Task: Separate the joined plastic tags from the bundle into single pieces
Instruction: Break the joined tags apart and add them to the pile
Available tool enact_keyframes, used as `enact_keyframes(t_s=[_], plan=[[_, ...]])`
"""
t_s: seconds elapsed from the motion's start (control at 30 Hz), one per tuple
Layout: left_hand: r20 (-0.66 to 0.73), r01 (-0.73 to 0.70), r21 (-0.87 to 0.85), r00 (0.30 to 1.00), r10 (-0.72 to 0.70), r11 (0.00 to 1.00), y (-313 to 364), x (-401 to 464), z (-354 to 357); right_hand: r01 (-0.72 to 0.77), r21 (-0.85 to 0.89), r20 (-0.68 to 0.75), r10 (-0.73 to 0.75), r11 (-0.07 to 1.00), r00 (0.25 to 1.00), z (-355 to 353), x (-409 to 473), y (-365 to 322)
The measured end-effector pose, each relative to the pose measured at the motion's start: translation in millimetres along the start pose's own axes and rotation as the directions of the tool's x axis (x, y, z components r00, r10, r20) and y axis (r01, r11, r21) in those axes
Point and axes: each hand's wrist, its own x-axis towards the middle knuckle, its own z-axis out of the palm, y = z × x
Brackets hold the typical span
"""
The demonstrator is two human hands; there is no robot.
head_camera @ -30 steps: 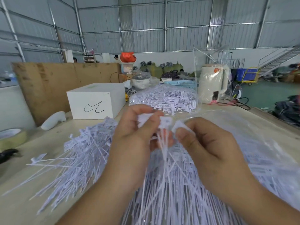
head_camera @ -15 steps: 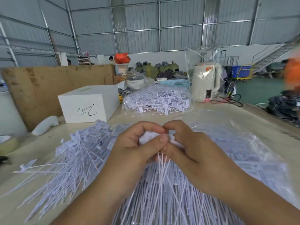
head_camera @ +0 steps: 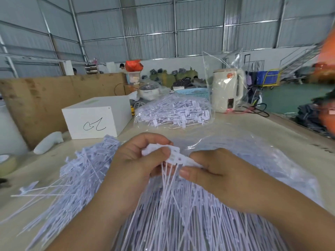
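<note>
While the left hand [head_camera: 139, 160] pinches one end of a joined strip of tags [head_camera: 175, 156], the right hand [head_camera: 213, 171] grips the other end, above loose tags [head_camera: 87, 171] heaped on the bench [head_camera: 235, 127].

The only mark that can be made out is a hand-drawn black scribble on the front face of the white box [head_camera: 96, 117] standing on the counter [head_camera: 244, 127]; it looks like two looping pen strokes, perhaps a rough "a" followed by a slanted tick, but it does not read as a sure word or number. The cream kettle [head_camera: 227, 90] farther back carries a small orange sticker and a dark panel low on its front, both too small and blurred to read.
</note>
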Motion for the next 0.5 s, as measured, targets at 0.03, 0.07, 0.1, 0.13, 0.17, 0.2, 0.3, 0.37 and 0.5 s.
enact_keyframes(t_s=[0.03,0.07,0.1,0.13,0.17,0.2,0.3,0.37,0.5], plan=[[0.033,-0.046,0.103,0.999,0.042,0.994,0,-1,0,-0.009,0.028,0.03,0.008,1.0,1.0,1,0,0],[0.06,-0.087,0.176,0.995,0.077,0.98,0,-1,0,-0.013,0.056,0.053,0.01,0.998,0.999,1,0,1],[0.064,-0.113,0.212,0.993,0.101,0.971,1,-2,0,-0.01,0.08,0.06,0.005,0.997,0.998,2,0,0],[0.046,-0.129,0.217,0.991,0.122,0.968,1,-2,0,-0.001,0.111,0.054,-0.005,0.994,0.999,3,0,-1],[0.024,-0.135,0.198,0.991,0.133,0.971,1,-2,1,0.006,0.156,0.036,-0.012,0.988,0.999,3,0,-2],[0.008,-0.136,0.153,0.991,0.136,0.979,2,-2,1,0.013,0.212,0.014,-0.016,0.977,1.0,3,0,-4],[-0.031,-0.116,-0.031,0.993,0.115,0.993,2,-2,6,0.063,0.313,-0.114,-0.029,0.947,0.993,7,1,-9],[-0.063,-0.112,-0.143,0.993,0.104,0.983,3,-4,10,0.091,0.319,-0.204,-0.025,0.944,0.979,15,1,-14],[-0.104,-0.079,-0.266,0.993,0.053,0.961,3,-8,16,0.083,0.358,-0.466,0.101,0.93,0.879,18,5,-17]])
